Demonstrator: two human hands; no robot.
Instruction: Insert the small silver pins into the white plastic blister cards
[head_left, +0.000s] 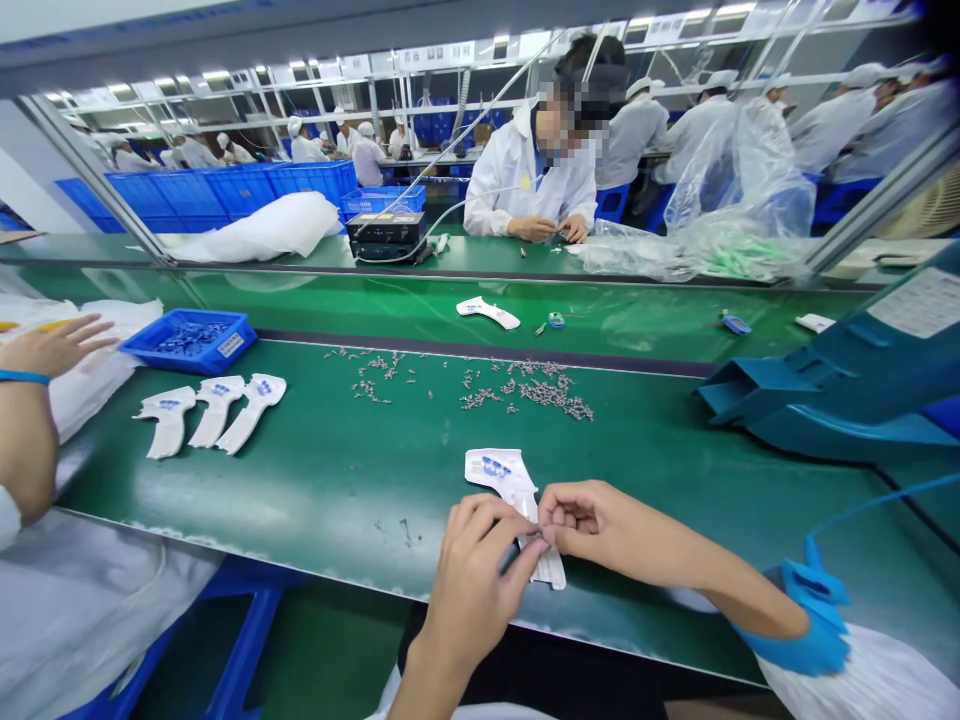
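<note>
A white pistol-shaped plastic shell (499, 468) with blue parts set in its head lies on the green bench. Over its grip, my left hand (480, 560) and my right hand (574, 520) meet with fingertips pinched together. Something thin and dark shows between the fingertips, too small to name. A dark piece also shows between my left thumb and fingers, mostly hidden. Beyond my hands, small metal pieces (551, 390) lie scattered across the bench. The lower grip (551, 568) sticks out below my fingers.
At left, several similar shells (251, 405) lie by a blue tray (244, 340) of small blue parts. A neighbour's hand (56, 345) reaches in there. A teal chute-like holder (817, 370) stands right. Across the green belt (337, 305), a co-worker (517, 170) handles something small.
</note>
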